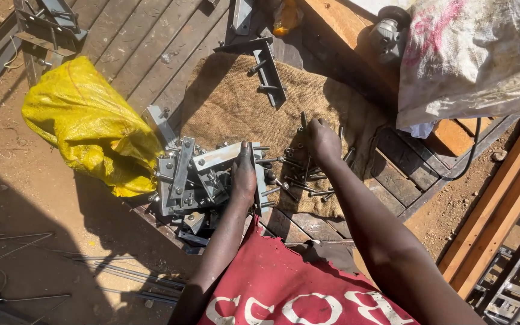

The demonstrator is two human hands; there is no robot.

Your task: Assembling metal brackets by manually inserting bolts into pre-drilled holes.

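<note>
Red cloth (284, 295) fills the near edge, both bare arms running out over it to the work. Left hand (244, 174) is down on a steel bracket (227, 157), fingers pressed together and laid flat over its right end; the thumb is hidden, so whether it truly grips the piece I cannot tell. That bracket sits on top of a pile of brackets (188, 186) heaped at the left edge of the burlap (236, 99), just right of the yellow sack (91, 123).

Right hand (323, 141) reaches farther out, knuckles up, fingers curled down into the loose bolts (308, 180) scattered on the burlap. It looks like a pinch on one bolt, but the fingertips are hidden under the hand.

Judging from this, the step is fitting a bolt to the bracket. To do it well, hold the bracket steady with the flat hand so the pile cannot slide, lift one bolt clear by its shank instead of dragging several, and line it up with the hole before pushing. Those studs stick out at all angles, so keep the knuckles off them.

Far off lie another studded bracket (267, 71) and a white sack (476, 54).
</note>
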